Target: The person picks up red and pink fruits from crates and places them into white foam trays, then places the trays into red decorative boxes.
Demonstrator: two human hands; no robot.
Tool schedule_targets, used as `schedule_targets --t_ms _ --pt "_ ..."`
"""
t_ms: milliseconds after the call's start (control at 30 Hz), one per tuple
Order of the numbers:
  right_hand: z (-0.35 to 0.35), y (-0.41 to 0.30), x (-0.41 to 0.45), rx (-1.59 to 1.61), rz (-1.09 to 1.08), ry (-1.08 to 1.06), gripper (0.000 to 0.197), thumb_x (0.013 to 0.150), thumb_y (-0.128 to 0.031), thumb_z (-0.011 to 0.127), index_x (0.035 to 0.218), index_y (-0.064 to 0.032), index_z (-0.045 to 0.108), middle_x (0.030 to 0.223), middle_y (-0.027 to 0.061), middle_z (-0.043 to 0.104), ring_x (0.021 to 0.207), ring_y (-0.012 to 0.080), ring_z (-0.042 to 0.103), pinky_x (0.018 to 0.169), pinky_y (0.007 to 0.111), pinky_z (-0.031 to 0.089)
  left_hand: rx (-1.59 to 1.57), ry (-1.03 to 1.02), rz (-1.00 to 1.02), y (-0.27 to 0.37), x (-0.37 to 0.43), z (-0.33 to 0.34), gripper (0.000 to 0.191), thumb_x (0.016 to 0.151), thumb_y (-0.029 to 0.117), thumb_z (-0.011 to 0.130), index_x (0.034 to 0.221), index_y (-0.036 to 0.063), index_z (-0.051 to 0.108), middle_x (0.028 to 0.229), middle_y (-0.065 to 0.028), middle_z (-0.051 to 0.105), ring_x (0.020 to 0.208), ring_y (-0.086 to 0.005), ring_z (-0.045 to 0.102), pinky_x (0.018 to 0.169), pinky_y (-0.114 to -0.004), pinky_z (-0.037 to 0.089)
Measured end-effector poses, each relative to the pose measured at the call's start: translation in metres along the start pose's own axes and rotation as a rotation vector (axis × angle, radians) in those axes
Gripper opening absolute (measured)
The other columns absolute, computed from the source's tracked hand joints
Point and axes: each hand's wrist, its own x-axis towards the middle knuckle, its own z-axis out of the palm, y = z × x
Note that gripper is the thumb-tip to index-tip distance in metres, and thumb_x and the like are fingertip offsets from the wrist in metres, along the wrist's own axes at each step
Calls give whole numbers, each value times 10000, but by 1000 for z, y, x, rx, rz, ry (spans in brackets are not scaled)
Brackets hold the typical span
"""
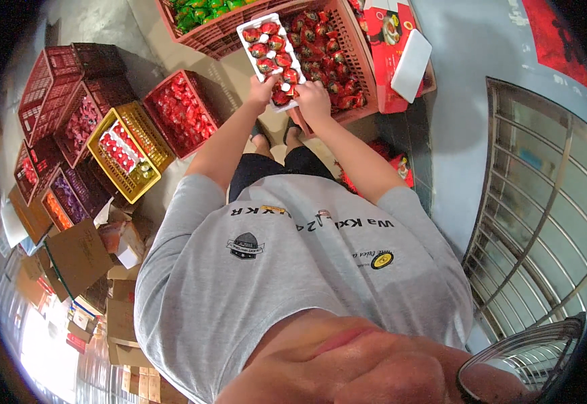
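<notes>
A white foam tray [297, 76] holds two rows of round items in red foil wrappers [283, 59], with white pegs between them. My left hand [263, 92] grips the tray's near left edge, its thumb over the top. At the near right corner, my right hand [314, 98] holds the same tray, fingers close to the last wrapped items. The tray is tilted and overlaps the left side of a red plastic crate [369, 83]. Many loose red-wrapped items [318, 55] fill that crate. How the fingers sit under the tray is hidden.
A crate of green-wrapped items [207, 11] stands ahead. To the left are a red crate [182, 113], a yellow crate [117, 179] with filled trays, and stacked crates [46, 96]. A white lid-like panel [411, 65] leans on a red carton [382, 55] at right, near the wall.
</notes>
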Motion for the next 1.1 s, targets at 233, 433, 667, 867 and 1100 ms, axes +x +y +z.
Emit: schedule_targets --t_ms 233,433,667,867,1100 --pt "-18 -13 23 -30 80 -249 251 863 -212 744 1084 -95 729 1113 104 591 1143 334 536 962 454 491 -200 -54 209 -37 42 -14 437 844 288 756 1157 28 597 906 -59 640 654 -145 550 559 -346 458" --pt "-82 90 14 406 217 388 414 865 -317 743 1146 -17 691 1149 238 650 1082 393 608 943 491 490 -44 78 114 17 -21 2 303 850 236 720 1072 37 670 886 -41 678 683 -154 598 595 -325 473" --pt "-115 276 -14 218 1056 79 1187 711 -670 765 1613 -159 186 1649 269 59 1494 489 174 1155 661 235 -1 -94 126 -1 -18 110 391 864 242 736 1150 -5 638 1009 -75 680 879 -195 638 765 -372 519" --pt "-116 206 -25 157 280 265 1005 689 -434 826 1514 -87 369 1509 257 344 1346 477 396 1104 577 371 61 188 -63 -62 45 141 577 848 341 760 1249 18 501 1030 -106 577 882 -238 566 781 -434 500" --pt "-72 176 -25 87 85 -94 768 819 -564 716 1409 -109 531 1507 231 383 1385 442 363 1122 573 334 -65 101 -85 -65 44 155 366 947 338 658 1112 40 525 801 -64 598 593 -153 545 511 -320 433"
